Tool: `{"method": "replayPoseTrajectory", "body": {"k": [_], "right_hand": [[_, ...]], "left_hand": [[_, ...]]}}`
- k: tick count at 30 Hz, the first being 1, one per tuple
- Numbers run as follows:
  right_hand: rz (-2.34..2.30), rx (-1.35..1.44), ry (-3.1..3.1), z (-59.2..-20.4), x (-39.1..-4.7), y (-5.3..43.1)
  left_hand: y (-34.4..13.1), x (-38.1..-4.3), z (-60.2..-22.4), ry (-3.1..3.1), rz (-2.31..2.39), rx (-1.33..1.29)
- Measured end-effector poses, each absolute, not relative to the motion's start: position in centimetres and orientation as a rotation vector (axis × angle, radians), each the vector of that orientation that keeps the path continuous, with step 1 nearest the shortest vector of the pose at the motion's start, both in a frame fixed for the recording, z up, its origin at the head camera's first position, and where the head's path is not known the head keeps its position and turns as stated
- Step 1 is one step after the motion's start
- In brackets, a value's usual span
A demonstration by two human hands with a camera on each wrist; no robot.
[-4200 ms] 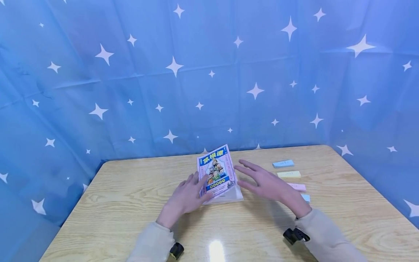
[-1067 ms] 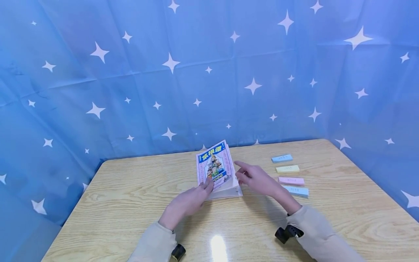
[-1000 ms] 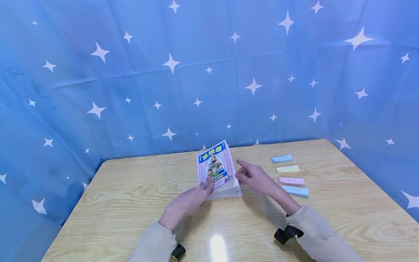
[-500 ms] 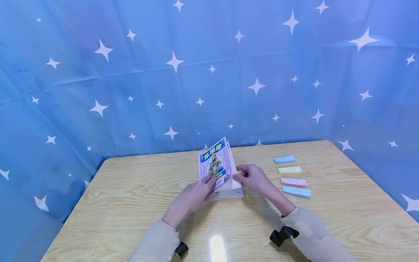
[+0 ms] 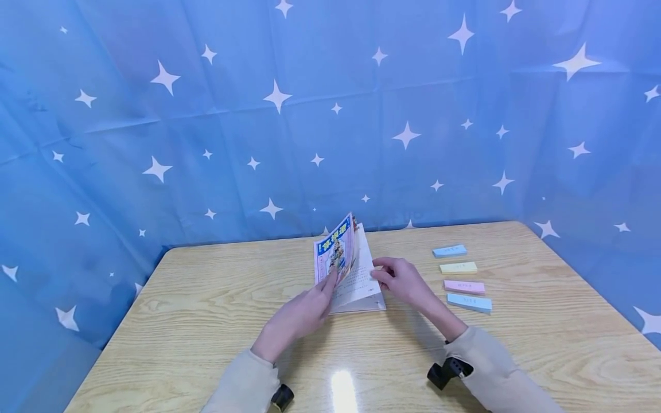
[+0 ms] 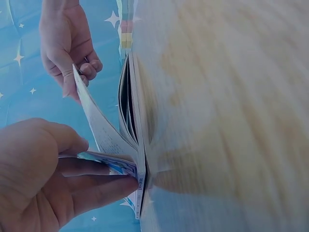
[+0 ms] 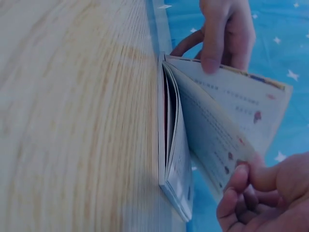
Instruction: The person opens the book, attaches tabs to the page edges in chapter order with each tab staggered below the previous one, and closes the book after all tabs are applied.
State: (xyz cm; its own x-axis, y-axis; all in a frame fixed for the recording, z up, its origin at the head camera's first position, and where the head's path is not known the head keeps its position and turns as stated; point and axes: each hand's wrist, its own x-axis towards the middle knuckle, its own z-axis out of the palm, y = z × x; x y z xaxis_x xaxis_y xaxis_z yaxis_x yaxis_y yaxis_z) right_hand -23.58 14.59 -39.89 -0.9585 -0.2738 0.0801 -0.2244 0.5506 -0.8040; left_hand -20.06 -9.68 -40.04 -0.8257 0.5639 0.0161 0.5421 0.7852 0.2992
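A thin book with a pink and blue illustrated cover (image 5: pixel 326 258) lies partly open on the table. My left hand (image 5: pixel 302 312) holds that cover and some leaves up at the left; in the right wrist view the left thumb (image 7: pixel 212 50) presses their inner side and the fingers go behind. Between thumb and fingertips, my right hand (image 5: pixel 405 281) pinches the outer edge of a raised printed page (image 7: pixel 217 135). More pages (image 6: pixel 126 101) stay down, slightly fanned, on the right side of the spine.
To the right of the book, several sticky-note pads are lined up: a blue one (image 5: pixel 450 251), a yellow one (image 5: pixel 458 268), a pink one (image 5: pixel 464 287) and another blue one (image 5: pixel 469 303). Behind the wooden table (image 5: pixel 217 321) hangs a blue starry curtain (image 5: pixel 232 143).
The cover, flat under my open left hand earlier, now tilts up leftward with printed pages exposed. My right hand has come in from the side and taken a page edge.
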Motion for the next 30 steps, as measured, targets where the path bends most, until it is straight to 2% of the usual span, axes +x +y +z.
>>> {"method": "replayPoseTrajectory", "body": {"k": [14,21,30], "right_hand": [[-1.146,-0.643,2.807,-40.0,-23.6,14.6],[-0.847,-0.712,2.908,-39.7,-23.6,13.5],[-0.669,-1.061,2.737,-39.7,-24.4,11.9]], "left_hand": [[-9.8,-19.6,-40.1,3.239,0.757,0.961],[-9.8,-19.9,-39.9,3.405,0.586,1.042],[-10.2,-19.8,-39.2,3.581,0.053,1.228]]}}
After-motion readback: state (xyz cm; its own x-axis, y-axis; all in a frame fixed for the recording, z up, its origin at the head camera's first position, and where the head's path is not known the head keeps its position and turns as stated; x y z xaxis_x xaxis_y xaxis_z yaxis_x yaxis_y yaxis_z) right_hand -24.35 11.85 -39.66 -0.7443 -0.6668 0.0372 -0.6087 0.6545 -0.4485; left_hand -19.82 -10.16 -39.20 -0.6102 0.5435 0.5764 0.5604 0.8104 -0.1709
